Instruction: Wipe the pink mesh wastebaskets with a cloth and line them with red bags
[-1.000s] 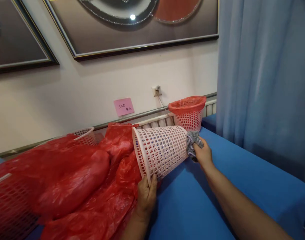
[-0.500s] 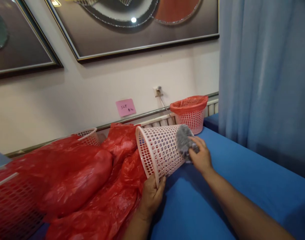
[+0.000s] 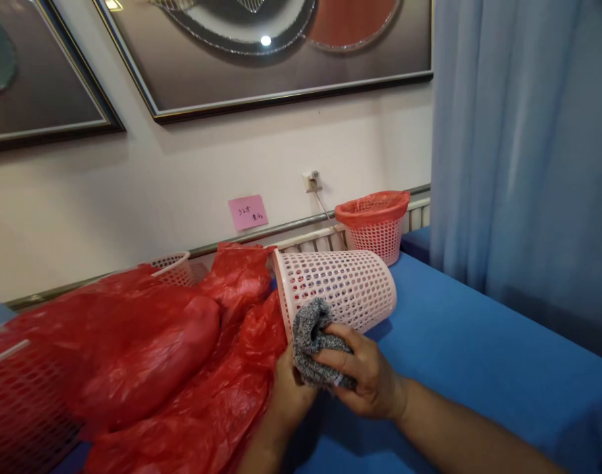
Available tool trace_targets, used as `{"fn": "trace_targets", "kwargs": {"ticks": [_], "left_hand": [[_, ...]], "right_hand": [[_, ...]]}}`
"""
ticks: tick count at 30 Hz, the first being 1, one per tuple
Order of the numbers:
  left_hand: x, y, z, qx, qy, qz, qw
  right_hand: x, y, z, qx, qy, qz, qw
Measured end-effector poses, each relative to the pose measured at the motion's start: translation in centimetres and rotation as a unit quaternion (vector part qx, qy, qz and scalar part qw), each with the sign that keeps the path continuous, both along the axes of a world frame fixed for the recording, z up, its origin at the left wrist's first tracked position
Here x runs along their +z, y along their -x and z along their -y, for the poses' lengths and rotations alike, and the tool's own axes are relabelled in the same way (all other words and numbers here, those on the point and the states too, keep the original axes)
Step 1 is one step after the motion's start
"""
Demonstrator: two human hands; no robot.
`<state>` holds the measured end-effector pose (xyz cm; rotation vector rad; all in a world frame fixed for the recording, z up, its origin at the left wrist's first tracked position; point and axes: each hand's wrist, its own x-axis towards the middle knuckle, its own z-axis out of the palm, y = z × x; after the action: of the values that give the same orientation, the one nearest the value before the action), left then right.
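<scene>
A pale pink perforated plastic basket [image 3: 350, 283] lies on its side above the blue surface, its mouth facing left. My left hand [image 3: 288, 388] grips the rim at the lower left; its fingers are partly covered by the cloth. In my right hand [image 3: 367, 375] is a bunched grey cloth [image 3: 315, 349], pressed against the basket's side close to the rim. Crumpled red plastic bags [image 3: 182, 368] lie just left of my left hand and reach the basket's mouth.
Another basket [image 3: 379, 238] lined with a red bag stands at the back right by the wall. White baskets [image 3: 29, 408] sit at left under red plastic. A blue curtain [image 3: 522, 145] hangs on the right. A pink note [image 3: 248, 212] and a socket [image 3: 311, 181] are on the wall.
My right hand has brought the grey cloth from the basket's base end down and left to the rim, beside my left hand. The basket has turned slightly, its base now uncovered.
</scene>
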<state>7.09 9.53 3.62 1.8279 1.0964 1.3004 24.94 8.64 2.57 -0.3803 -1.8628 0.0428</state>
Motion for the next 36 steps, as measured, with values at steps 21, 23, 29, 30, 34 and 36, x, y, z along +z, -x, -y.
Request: {"fn": "trace_targets", "kwargs": {"ticks": [21, 23, 29, 30, 34, 36], "left_hand": [[-1.5, -1.1, 0.1, -0.100, -0.042, -0.129, 0.986], [-1.6, -1.0, -0.1, -0.104, -0.044, -0.147, 0.983], [-2.0, -0.5, -0.5, -0.089, -0.067, -0.218, 0.969], [-2.0, -0.5, -0.6, -0.094, -0.070, -0.229, 0.966], [-2.0, -0.6, -1.0, -0.108, -0.081, -0.256, 0.957], [-1.9, -0.5, -1.2, -0.110, -0.078, -0.253, 0.958]], "right_hand": [[-0.9, -1.0, -0.4, -0.040, 0.054, -0.096, 0.993], [-1.1, -2.3, -2.2, -0.084, 0.084, -0.128, 0.985], [-3.0, -9.6, -11.4, -0.299, 0.362, -0.383, 0.795], [-3.2, -10.0, -11.9, -0.301, 0.370, -0.391, 0.787], [-2.6, -7.3, -9.1, -0.266, 0.334, -0.365, 0.828], [-1.8, -4.8, -5.9, -0.194, 0.249, -0.282, 0.906]]}}
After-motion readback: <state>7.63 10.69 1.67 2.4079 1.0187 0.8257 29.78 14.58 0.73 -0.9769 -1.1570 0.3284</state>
